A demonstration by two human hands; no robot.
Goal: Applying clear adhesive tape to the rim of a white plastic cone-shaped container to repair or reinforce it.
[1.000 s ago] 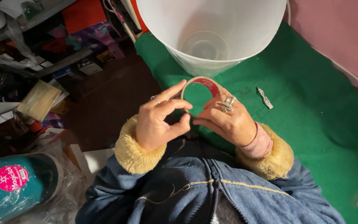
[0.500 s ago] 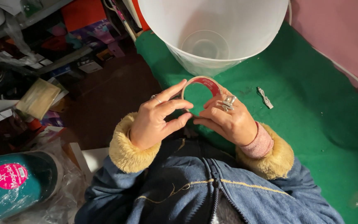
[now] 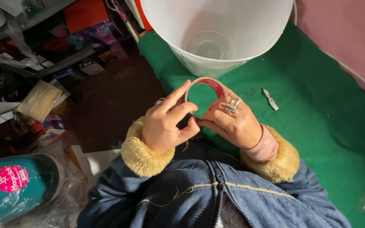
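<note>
- While both hands meet above the green tabletop [image 3: 317,139], the head view shows a tape roll [image 3: 210,84] held upright between them, just in front of the white bucket [image 3: 216,38].
- Left hand [image 3: 165,126]: grip closed on the tape roll, forefinger stretched along its near-left rim, thumb pressing at the bottom edge beside the other hand's fingers.
- Right hand [image 3: 233,122]: grip also closed on the tape roll, fingers curled round its right side; rings show on the fingers.
- Judging by the fingertips meeting at the roll's lower edge, the hands seem to be picking for the loose end; no strip has been pulled free yet, so the work looks barely begun.
- A small metal clip [image 3: 270,99] lies on the tabletop to the right, well apart from the hands, untouched.
- A white cable [image 3: 351,71] runs along the pink wall; a teal wrapped roll [image 3: 17,190] sits lower left.
</note>
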